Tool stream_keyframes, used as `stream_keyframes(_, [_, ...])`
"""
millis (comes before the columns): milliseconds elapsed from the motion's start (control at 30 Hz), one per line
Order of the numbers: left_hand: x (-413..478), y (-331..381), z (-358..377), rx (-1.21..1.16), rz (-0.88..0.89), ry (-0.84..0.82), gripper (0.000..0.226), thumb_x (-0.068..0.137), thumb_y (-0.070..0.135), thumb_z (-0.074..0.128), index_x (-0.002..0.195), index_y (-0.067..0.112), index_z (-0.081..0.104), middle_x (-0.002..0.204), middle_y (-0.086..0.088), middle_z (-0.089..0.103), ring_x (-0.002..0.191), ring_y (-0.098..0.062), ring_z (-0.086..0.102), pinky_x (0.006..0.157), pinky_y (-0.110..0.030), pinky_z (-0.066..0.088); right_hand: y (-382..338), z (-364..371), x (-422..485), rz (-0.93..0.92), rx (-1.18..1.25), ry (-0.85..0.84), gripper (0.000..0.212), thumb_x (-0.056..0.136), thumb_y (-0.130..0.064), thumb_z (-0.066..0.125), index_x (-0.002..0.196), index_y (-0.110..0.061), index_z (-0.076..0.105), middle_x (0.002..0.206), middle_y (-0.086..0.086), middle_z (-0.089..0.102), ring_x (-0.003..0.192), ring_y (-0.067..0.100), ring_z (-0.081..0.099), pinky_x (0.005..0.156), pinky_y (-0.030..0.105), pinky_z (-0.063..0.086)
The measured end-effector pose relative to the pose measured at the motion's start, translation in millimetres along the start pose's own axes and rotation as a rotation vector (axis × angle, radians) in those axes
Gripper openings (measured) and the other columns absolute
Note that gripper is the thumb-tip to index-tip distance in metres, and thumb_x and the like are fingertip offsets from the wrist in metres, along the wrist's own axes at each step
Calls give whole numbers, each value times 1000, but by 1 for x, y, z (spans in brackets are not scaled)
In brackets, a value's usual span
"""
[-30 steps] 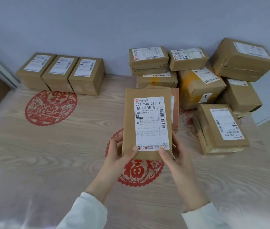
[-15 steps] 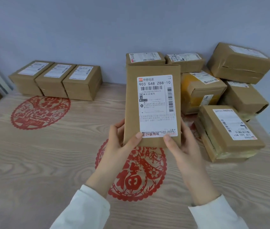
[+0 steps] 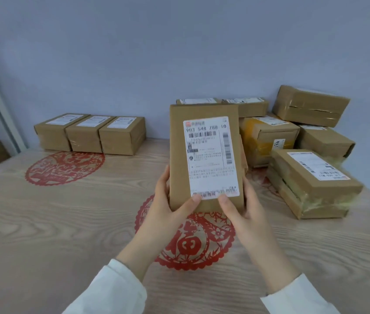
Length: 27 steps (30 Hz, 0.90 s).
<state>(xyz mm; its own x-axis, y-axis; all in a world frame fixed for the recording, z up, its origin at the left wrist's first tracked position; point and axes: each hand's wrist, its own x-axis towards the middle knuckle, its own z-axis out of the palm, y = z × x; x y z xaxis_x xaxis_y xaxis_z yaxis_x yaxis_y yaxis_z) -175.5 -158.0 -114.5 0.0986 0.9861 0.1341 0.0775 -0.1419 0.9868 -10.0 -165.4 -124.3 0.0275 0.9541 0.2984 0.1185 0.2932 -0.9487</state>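
Parcel (image 3: 209, 155) ×1, upright — gripped w/ left hand (image 3: 166, 209) & right hand (image 3: 246, 215); 3 boxes (image 3: 89, 134) in row.

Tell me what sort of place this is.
Likely a small parcel-sorting spot in a home or office: a labelled parcel is held over a wood-grain table, three taped parcels stand in a row, and a pile sits against the wall.

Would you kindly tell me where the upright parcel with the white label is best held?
Probably its lower end, from both sides, as the left hand and right hand do now: the parcel is tall and flat, so thumbs on the labelled front and fingers behind steady it.
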Motion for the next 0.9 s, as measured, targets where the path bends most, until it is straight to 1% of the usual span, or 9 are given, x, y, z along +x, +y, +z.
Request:
stream_keyframes(100, [-18,-9,1,30,-21,-33,92,68,43,66,146,30,18,131,11,54,107,4,59,78,-7,49,5,7,-17,-8,-80,29,79,83,-53,62,149,-27,27,145,-13,43,129,-5,42,106,26,42])
stream_keyframes(200, [-24,-12,-4,-6,-12,-3,87,74,36,68,145,27,20,127,12,55,104,6,60,77,-10,51,9,17,-34,12,-48,82,76,79,-41,61,146,-25,32,137,-13,52,123,-4,49,105,32,43])
stream_keyframes(300, [-29,-9,-11,9,16,64,94,64,46,67,145,28,23,126,13,56,105,2,61,88,-22,53,7,29,-43,15,-47,113,73,81,-43,68,144,-27,35,133,-14,54,121,-2,50,104,33,45])
stream_keyframes(400, [-37,-10,-16,15,21,69,87,69,43,66,144,27,25,124,13,58,109,-1,60,92,-26,52,1,34,-44,41,8,136,69,75,-56,66,136,-36,40,132,-18,54,121,-2,50,100,28,45])
stream_keyframes(467, [-41,-10,-19,30,16,55,80,74,35,68,141,26,26,122,14,58,105,3,61,89,-25,53,-1,37,-46,43,28,160,63,74,-47,63,133,-32,46,124,-16,60,112,-2,56,92,21,50])
stream_keyframes(567, [-43,-7,-24,52,5,59,70,77,33,70,132,23,28,117,14,58,98,3,63,81,-23,56,1,43,-55,40,40,171,54,84,-26,65,135,-24,46,124,-9,61,107,-3,59,84,15,52])
stream_keyframes(667, [-45,-2,-26,23,11,97,52,78,32,69,116,24,34,107,14,62,87,4,66,68,-19,56,0,46,-61,44,95,173,60,83,-15,68,137,-21,43,125,-4,60,107,-2,60,82,15,52])
stream_keyframes(767, [-51,-5,-19,11,6,61,40,81,26,68,103,31,35,107,11,63,85,5,66,66,-17,54,-8,40,-60,49,161,227,70,70,-30,74,134,-25,46,117,-9,65,100,-3,63,76,16,54])
stream_keyframes(900, [-55,-6,-10,-15,43,81,54,69,39,67,109,31,32,117,8,61,98,4,63,74,-17,54,-16,35,-59,21,122,229,67,65,-37,71,128,-26,51,113,-6,66,97,-2,64,70,16,54])
